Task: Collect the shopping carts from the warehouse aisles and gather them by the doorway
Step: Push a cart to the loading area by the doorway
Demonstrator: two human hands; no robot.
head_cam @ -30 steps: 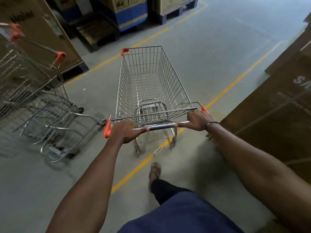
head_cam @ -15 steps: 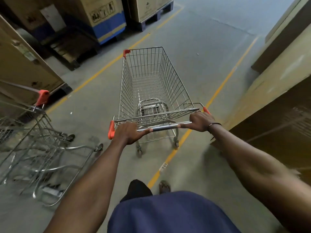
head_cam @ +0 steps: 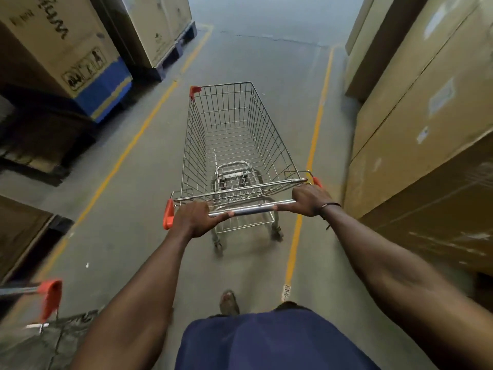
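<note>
1. One shopping cart (head_cam: pixel 234 145), wire basket, nothing in it, orange corner caps; stands on the concrete floor (head_cam: pixel 256 60) in the middle of an aisle, nose pointing away from the person, between two yellow floor lines (head_cam: pixel 317 121).
2. Two hands on its handle bar (head_cam: pixel 253 209): left hand (head_cam: pixel 194 217) wrapped round the bar near the left orange end cap, right hand (head_cam: pixel 309 200) wrapped round it near the right end; both arms extended.
3. Second cart, part only: an orange handle end (head_cam: pixel 50 295) at the lower left edge, beside the person and apart from the first.
4. Surroundings: tall cardboard cartons (head_cam: pixel 426 116) close along the right; more cartons on blue pallets (head_cam: pixel 106 86) along the left.
5. Step in hand, as judged: wheeling one collected cart along the aisle toward the gathering point. No doorway shows, so the remaining distance cannot be told.
6. Next move calls for: a straight push between the lines, with clearance kept from the right-hand cartons, which lie nearer the cart's rear wheel.
</note>
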